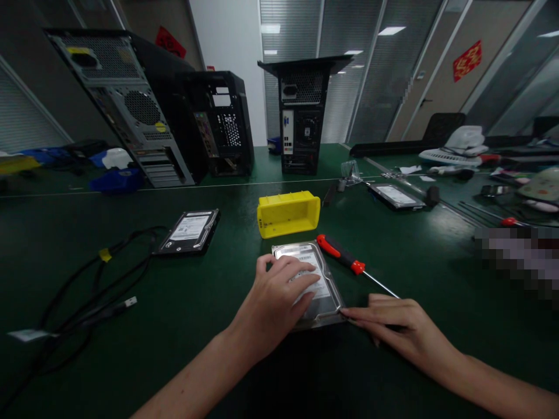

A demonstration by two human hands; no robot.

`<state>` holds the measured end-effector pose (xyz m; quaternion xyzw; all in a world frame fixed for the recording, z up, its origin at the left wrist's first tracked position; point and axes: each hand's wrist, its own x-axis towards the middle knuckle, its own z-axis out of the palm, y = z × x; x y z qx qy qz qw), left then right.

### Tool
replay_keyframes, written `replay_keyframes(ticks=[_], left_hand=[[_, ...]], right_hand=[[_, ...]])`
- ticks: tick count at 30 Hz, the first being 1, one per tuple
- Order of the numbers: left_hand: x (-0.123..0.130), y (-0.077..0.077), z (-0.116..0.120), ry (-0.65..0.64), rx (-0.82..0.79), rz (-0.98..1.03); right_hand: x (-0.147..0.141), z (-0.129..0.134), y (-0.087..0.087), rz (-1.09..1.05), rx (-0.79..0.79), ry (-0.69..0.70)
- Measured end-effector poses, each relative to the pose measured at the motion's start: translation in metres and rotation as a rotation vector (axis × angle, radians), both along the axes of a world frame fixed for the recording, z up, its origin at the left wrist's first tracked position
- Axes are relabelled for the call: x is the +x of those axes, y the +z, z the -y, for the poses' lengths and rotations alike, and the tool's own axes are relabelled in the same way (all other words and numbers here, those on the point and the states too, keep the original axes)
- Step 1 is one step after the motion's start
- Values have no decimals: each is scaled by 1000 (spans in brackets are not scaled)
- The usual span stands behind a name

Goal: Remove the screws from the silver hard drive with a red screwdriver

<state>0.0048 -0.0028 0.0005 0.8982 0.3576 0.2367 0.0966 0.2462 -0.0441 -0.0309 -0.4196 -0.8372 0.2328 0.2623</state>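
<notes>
A silver hard drive (325, 291) with a white label lies on the green table in front of me. My left hand (283, 291) rests over its top with the fingers spread, covering much of the label. At the near right corner of the drive, my right hand (388, 320) has thumb and fingertips closed in a pinch. Whether they grip the drive's edge or some small part cannot be seen. A red and black screwdriver (343, 254) lies just right of the drive, its shaft pointing toward my right hand.
Behind the drive stands a yellow bin (288, 215). Other hard drives lie left (187, 231) and right (395, 196). Black cables (94, 279) spread over the left side. Computer cases (144, 116) stand at the back. Clutter, including a white cap-like object (458, 145), lies far right.
</notes>
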Motion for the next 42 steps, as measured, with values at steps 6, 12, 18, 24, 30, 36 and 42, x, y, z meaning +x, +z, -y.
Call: replay_keyframes(ticks=[6,12,18,24,30,36,42], left_hand=[[2,-2,2,-13,11,-18],[2,-5,1,3,18,-25],[2,-5,2,-1,15,-16],[2,-2,3,-3,3,-15],[4,0,4,-10,26,-33],[6,-1,7,-23,81,-30],[8,-1,10,-35,73,-20]], right_hand=[[-3,1,1,-26,-52,-54],[-5,0,4,-44,-224,-172],[-8,2,5,-55,-278,-190],[-2,2,4,12,-107,-200],[17,-1,15,257,93,-131],[36,-4,24,378,239,-202],[38,-3,29,461,221,-81]])
